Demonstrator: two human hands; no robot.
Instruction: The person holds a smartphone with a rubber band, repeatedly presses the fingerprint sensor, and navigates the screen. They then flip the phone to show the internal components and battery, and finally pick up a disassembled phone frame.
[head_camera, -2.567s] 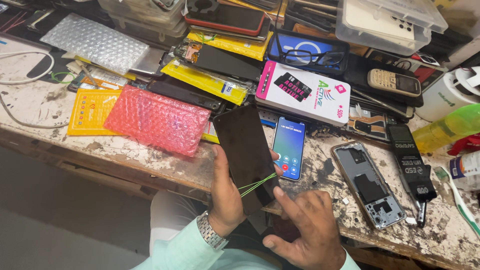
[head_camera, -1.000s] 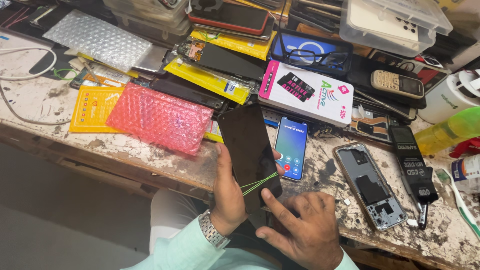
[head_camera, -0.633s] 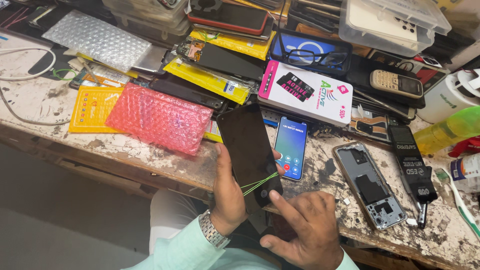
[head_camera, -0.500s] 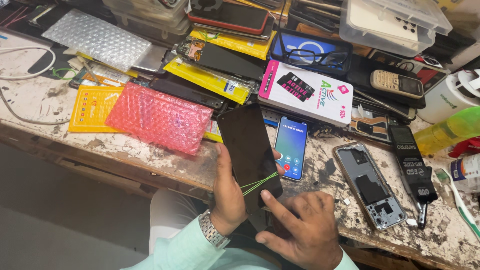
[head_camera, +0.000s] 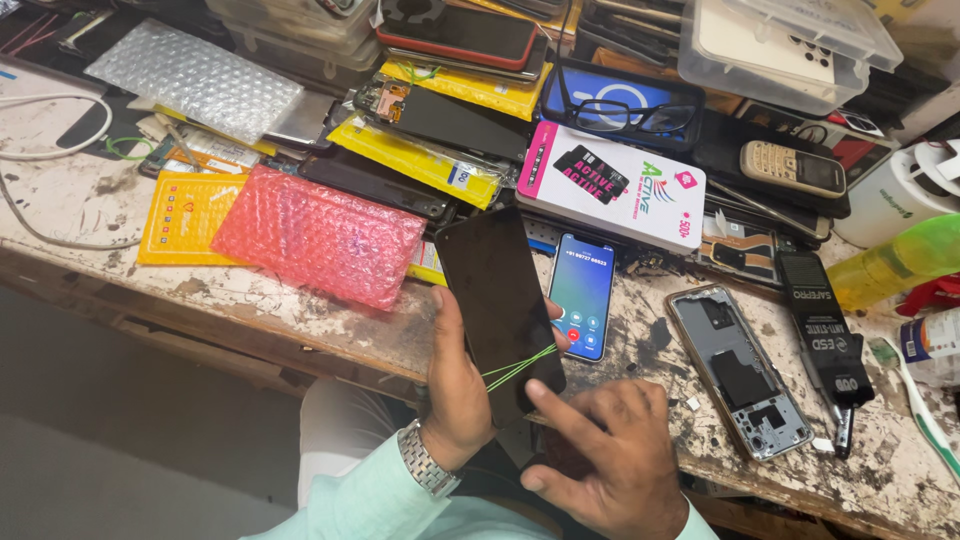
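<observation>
- The left hand is gripping a dark, glossy rectangular phone screen panel by its long edges, tilted above the near edge of the workbench.
- The right hand is extending its forefinger onto the panel's lower corner, gripping nothing; light pressure seems wise.
- A stained, scuffed workbench is lying under the panel; a pink bubble-wrap pouch sits left of it and a lit smartphone just right.

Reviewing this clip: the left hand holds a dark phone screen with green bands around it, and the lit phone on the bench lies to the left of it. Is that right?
Not quite. The head view shows the lit phone lying to the right of the dark phone screen, not the left. The rest stands: the left hand holds the screen, and green bands cross its lower end.
</observation>
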